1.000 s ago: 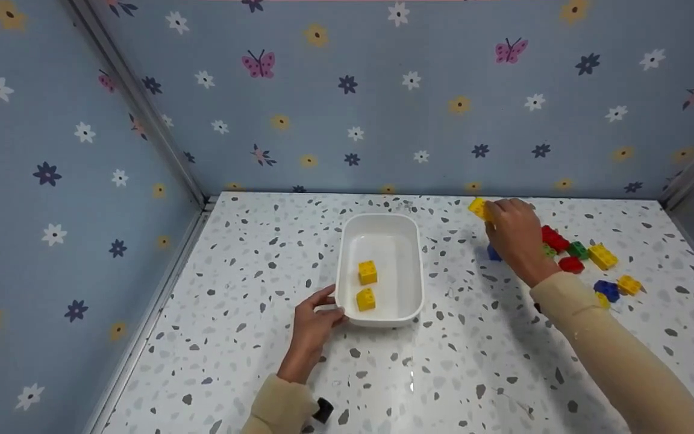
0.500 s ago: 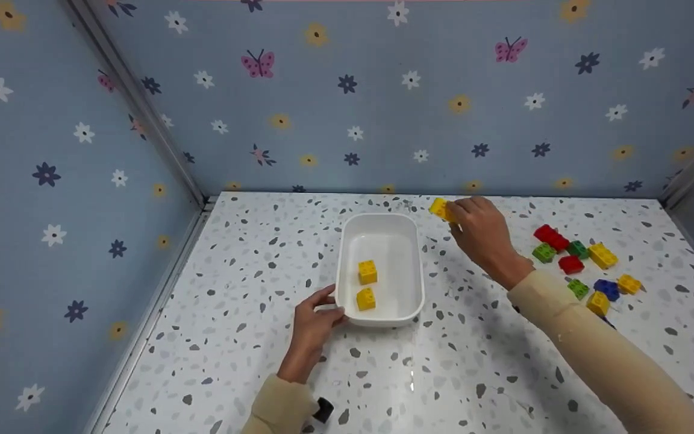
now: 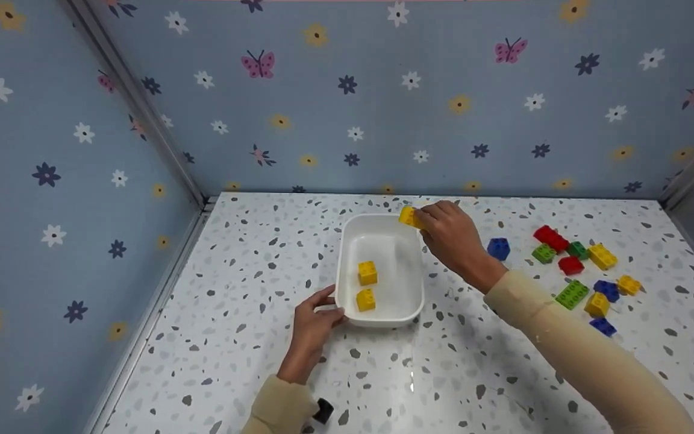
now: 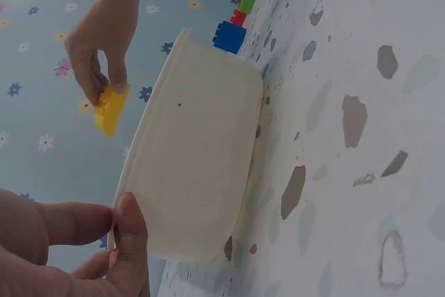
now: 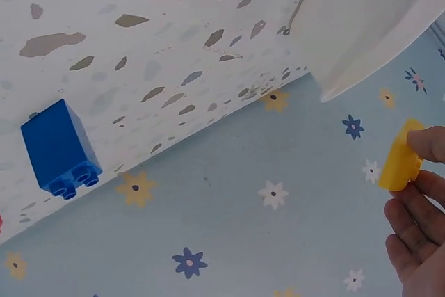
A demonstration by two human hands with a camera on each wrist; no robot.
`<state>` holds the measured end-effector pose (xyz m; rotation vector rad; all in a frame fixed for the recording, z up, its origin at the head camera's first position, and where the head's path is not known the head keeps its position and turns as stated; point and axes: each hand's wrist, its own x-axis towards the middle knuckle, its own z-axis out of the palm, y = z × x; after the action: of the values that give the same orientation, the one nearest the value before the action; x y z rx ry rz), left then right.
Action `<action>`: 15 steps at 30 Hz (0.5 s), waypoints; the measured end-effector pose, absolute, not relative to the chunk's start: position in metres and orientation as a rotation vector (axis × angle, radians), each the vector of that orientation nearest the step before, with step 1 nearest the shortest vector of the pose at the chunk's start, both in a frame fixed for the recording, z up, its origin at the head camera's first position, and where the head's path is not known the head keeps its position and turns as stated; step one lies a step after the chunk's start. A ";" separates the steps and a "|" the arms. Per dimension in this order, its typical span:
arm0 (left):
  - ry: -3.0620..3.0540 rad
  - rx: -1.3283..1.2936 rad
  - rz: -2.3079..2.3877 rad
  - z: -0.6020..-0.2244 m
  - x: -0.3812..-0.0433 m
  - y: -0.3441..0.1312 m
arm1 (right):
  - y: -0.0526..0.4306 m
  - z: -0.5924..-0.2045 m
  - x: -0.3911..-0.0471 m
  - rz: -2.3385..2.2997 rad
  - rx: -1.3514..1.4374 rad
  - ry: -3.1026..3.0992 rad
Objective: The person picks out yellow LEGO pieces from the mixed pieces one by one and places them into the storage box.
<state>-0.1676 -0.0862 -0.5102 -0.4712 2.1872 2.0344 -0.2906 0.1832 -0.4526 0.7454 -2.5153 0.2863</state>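
the left hand (image 3: pixel 314 320) pinched a tub (image 3: pixel 392 268) by its near left corner, seemingly for steadiness, while the right hand (image 3: pixel 450 235), apart, pinched a brick (image 3: pixel 408 216) near the far right one.

My right arm (image 3: pixel 588 349) stretches forward from the lower right, slanting inward, its pale sleeve (image 3: pixel 534 307) ending short of the bare wrist (image 3: pixel 485 271). My right hand (image 3: pixel 450 234) is raised, its back toward the head view, thumb (image 5: pixel 430 142) and fingers (image 5: pixel 417 217) meeting in a pinch. My left arm (image 3: pixel 278 407) reaches less far, coming up from the bottom edge. My left hand (image 3: pixel 312 322) is lower and nearer my body than the right, gripping between its own thumb and fingers. The two hands are apart.
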 end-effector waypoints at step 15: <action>2.136 -0.495 2.091 -0.511 -0.170 -0.086 | 0.152 -0.462 -0.293 0.138 0.866 -2.534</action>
<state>-0.1697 -0.0859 -0.5114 -0.4949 2.1360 2.0910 -0.2929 0.1520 -0.4624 0.8662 -2.5335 0.1379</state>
